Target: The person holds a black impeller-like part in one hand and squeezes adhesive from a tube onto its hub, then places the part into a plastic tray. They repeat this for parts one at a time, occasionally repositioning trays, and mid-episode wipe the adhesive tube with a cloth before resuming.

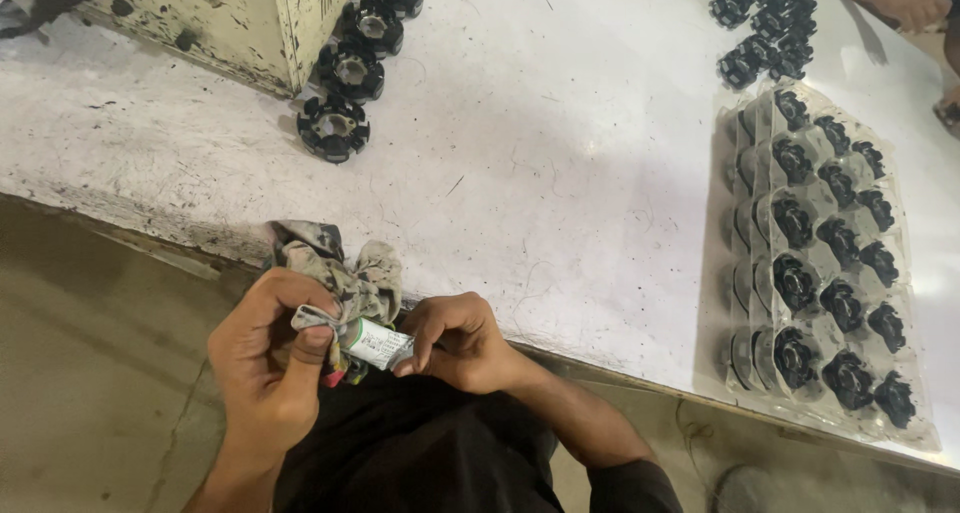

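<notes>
At the near edge of a scuffed white table (560, 203), a person's left hand (265, 358) is closed around a crumpled, stained rag (335, 263) and grips one end of a small white cylinder (378, 343). The cylinder is short and pale, with a band of green at the left end and faint print along its side; it lies roughly level between the two hands, just off the table's front edge, above the person's dark clothing. The right hand (455, 338) pinches the cylinder's other end with curled fingers. Further back on the table, a row of black toothed wheels (350, 68) runs beside a chipped cream box (240, 18). To the right lies a clear plastic tray (915, 303) of black knobs (795, 283), with a loose heap of black parts (765, 23) behind it. Another person's hand (915, 8) rests at the far right corner.
</notes>
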